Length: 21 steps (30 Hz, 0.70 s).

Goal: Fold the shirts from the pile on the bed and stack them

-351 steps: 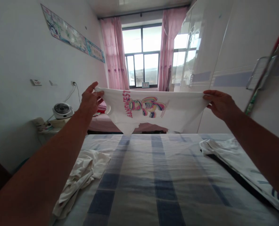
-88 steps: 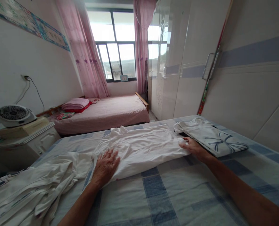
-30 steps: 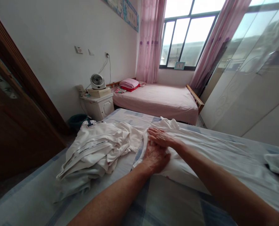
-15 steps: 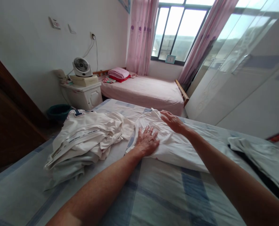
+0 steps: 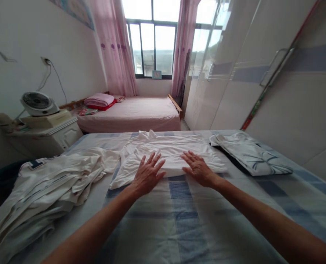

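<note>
The checked sheet (image 5: 185, 205) bears a flat white shirt (image 5: 165, 146). Left hand (image 5: 148, 175) and right hand (image 5: 198, 169), fingers spread, gripping nothing, lie over the shirt's near edge. A sideways sweep could rumple it or drag the clothes pile (image 5: 61, 179) left of it.

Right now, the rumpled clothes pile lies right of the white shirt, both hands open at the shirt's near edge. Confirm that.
Wrong side: the head view shows the clothes pile left of the white shirt. Left hand and right hand are open at that shirt's near edge.
</note>
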{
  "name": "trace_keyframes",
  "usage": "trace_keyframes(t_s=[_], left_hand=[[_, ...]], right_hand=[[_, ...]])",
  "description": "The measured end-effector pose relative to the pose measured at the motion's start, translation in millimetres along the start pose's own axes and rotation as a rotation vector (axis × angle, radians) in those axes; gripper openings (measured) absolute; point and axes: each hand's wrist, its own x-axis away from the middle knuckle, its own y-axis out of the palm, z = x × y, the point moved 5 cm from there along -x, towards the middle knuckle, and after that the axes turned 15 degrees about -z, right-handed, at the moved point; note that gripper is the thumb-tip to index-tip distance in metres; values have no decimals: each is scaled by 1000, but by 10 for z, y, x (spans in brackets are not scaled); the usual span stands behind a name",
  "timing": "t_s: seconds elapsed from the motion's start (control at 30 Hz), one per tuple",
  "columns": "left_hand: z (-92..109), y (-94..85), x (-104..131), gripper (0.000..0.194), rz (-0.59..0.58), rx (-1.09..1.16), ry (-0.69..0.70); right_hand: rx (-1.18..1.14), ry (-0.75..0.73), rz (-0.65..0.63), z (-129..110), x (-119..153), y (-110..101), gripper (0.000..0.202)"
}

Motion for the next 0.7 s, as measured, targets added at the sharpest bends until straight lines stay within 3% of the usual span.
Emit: trace_keyframes(t_s=[0.1, 0.2, 0.3, 0.4, 0.5, 0.7], left_hand=[[66, 179, 130, 54, -122, 10, -7], [-185, 276, 323, 57, -206, 35, -115], [-506, 187, 546, 51, -176, 72, -192], [-802, 10, 752, 48, -45, 149, -369], [-963, -97, 882, 43, 71, 164, -544], [-1008, -55, 905, 37, 81, 225, -628]], right_hand=[[-14, -52, -73, 18, 65, 139, 61], [-17, 137, -87, 496, 264, 282, 62], [12, 376, -18, 1086, 535, 326, 59], [-3, 442, 48, 1410, 688, 324, 56], [-90, 442, 160, 1481, 724, 303, 58], [-156, 434, 175, 1458, 693, 325, 59]])
